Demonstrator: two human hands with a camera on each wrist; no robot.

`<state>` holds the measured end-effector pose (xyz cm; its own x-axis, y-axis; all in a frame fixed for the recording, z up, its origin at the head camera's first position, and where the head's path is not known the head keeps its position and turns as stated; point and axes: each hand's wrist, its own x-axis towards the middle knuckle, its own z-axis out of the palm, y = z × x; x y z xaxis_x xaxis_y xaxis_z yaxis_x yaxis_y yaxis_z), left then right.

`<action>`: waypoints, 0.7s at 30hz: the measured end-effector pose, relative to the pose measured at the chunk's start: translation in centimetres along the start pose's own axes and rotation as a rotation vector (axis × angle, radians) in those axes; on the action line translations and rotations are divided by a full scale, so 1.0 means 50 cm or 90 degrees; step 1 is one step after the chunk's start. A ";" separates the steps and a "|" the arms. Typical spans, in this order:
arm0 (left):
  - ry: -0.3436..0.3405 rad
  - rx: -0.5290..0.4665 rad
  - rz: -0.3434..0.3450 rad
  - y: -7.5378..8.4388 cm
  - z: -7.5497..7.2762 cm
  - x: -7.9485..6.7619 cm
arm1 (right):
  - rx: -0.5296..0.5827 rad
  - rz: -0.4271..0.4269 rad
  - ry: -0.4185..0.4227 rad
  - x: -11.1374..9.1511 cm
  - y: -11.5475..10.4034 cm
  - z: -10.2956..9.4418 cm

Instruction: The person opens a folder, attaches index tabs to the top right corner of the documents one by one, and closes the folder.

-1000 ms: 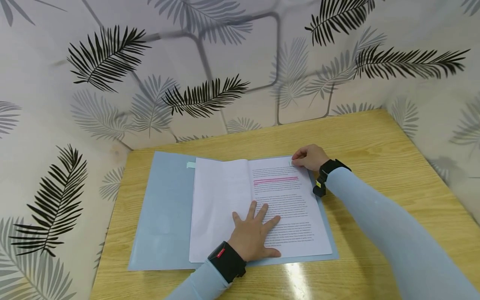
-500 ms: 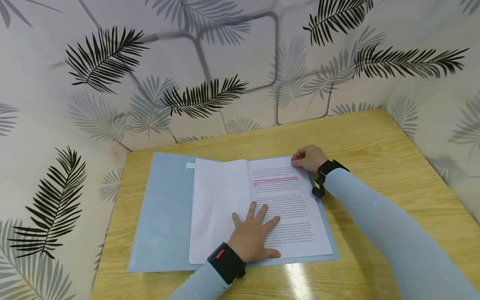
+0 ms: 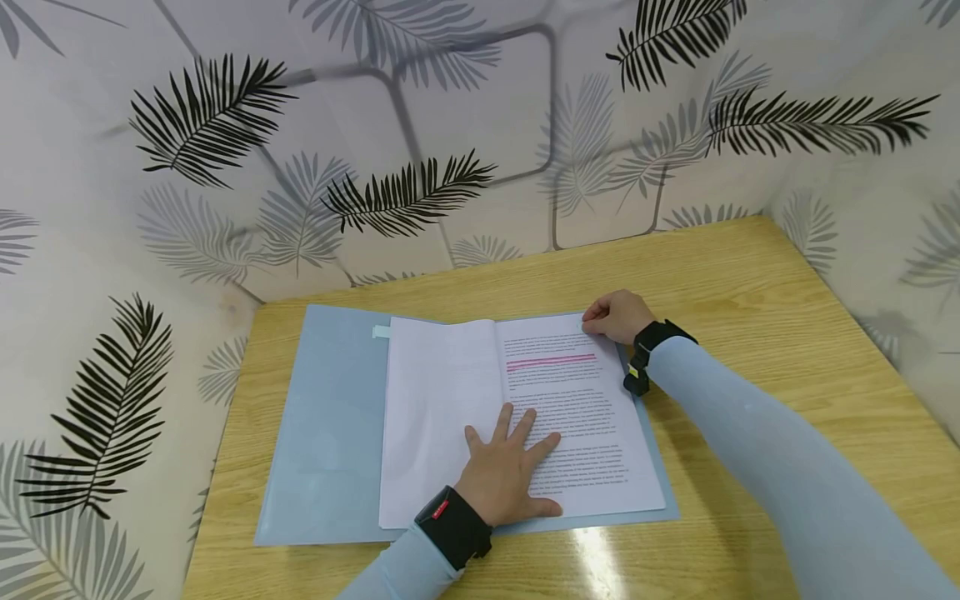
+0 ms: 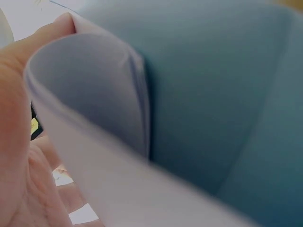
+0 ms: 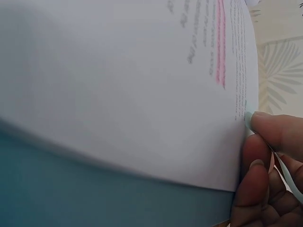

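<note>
A light-blue folder [image 3: 330, 425] lies spread on the table, with a stack of white sheets turned open in it. My left hand [image 3: 498, 479] rests with fingers spread across the fold and the lower part of the printed right page [image 3: 626, 487]. At that page's upper right corner, the thumb and fingers of my right hand [image 3: 621, 317] pinch a pale green sticky tab [image 5: 248, 119] at the paper's edge. A pale strip [image 5: 289, 177] shows between the fingers in the right wrist view. The left wrist view has the sheets' curled fold [image 4: 85, 75] beside my palm.
Another pale green tab [image 3: 381, 332] sticks out from the turned-over left sheets onto the folder cover. Two pink highlighter lines [image 3: 551, 362] cross the upper text. The wooden table [image 3: 697, 275] meets a wall [image 3: 480, 117] with a leaf pattern behind.
Over the last second my right hand has shifted very slightly left at the page corner, keeping its pinch. My left hand has stayed in place.
</note>
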<state>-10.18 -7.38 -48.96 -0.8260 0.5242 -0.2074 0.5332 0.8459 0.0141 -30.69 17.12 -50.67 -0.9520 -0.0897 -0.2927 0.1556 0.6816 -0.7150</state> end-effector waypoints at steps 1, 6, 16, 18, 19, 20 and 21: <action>0.000 0.002 0.000 0.000 0.000 0.000 | -0.002 0.000 -0.001 0.000 0.000 0.000; 0.003 0.005 0.003 0.000 0.000 -0.001 | -0.011 -0.002 -0.003 -0.007 -0.006 0.000; -0.005 -0.001 0.002 0.000 0.000 -0.001 | -0.016 0.000 -0.001 -0.016 -0.019 0.000; -0.006 -0.003 0.001 0.000 0.000 -0.001 | -0.023 0.000 0.000 -0.015 -0.020 0.000; -0.007 -0.004 0.001 0.000 0.000 -0.001 | -0.027 0.001 0.001 -0.014 -0.021 0.001; -0.008 -0.004 0.001 0.000 0.000 -0.001 | -0.032 0.001 0.002 -0.013 -0.021 0.002; -0.009 -0.005 0.001 0.000 0.000 0.000 | -0.037 0.000 0.003 -0.012 -0.021 0.002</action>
<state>-10.17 -7.39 -48.94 -0.8222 0.5243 -0.2215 0.5334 0.8456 0.0214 -30.24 16.37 -49.80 -0.9534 -0.0860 -0.2892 0.1403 0.7221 -0.6774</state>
